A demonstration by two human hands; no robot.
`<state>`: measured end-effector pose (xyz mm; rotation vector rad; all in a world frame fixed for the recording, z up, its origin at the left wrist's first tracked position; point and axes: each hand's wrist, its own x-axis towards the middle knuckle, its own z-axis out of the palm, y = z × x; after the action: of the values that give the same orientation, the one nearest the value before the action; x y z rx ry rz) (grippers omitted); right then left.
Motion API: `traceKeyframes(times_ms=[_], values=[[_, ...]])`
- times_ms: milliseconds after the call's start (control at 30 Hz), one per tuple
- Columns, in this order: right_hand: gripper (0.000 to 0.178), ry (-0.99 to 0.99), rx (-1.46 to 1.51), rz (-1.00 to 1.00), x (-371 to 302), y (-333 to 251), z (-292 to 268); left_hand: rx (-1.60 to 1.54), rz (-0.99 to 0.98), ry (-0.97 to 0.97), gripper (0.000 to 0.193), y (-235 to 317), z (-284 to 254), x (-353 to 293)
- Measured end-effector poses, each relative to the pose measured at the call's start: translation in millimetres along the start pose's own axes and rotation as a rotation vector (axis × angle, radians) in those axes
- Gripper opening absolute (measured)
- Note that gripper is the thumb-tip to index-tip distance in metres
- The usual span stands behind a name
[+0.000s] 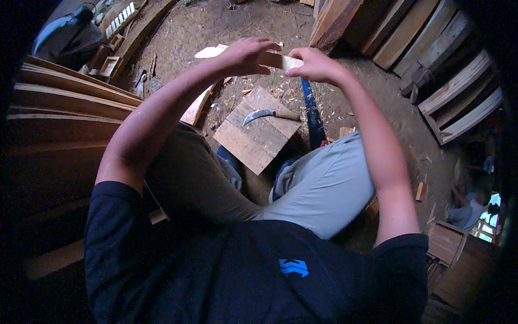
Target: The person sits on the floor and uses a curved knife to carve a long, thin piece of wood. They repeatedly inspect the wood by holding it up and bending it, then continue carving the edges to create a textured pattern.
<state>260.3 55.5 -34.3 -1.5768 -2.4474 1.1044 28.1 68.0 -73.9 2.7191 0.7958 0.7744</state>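
A short, pale piece of wood [281, 60] is held up in front of me between both hands. The fingers and thumb of my left hand [249, 56] close round its left end. On its right end, my right hand [315, 65] grips with thumb and fingers. Below them, between my feet, a square wooden board [258, 139] lies on the ground. Across that board rests a curved knife [260, 115], its blade to the left and its wooden handle to the right. Neither hand touches the knife.
A dark blue bar [312, 110] lies right of the board, among wood shavings on the dirt floor. Long planks [70, 102] are stacked at left. Timber [413, 32] and a slatted wooden frame [464, 100] stand at right. Another person [470, 208] sits at far right.
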Motion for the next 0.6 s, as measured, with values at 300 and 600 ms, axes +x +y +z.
traceKeyframes(times_ms=[300, 600], values=[[0.058, 0.086, -0.359, -0.290, -3.2, -9.4, 16.3, -0.013, -0.226, -0.410, 0.022, -1.1, 18.0, -1.6], [0.045, 0.051, -0.499, -0.206, -0.9, -20.3, 25.1, -0.076, -0.304, -0.391, 0.028, 0.9, 11.1, -3.2]])
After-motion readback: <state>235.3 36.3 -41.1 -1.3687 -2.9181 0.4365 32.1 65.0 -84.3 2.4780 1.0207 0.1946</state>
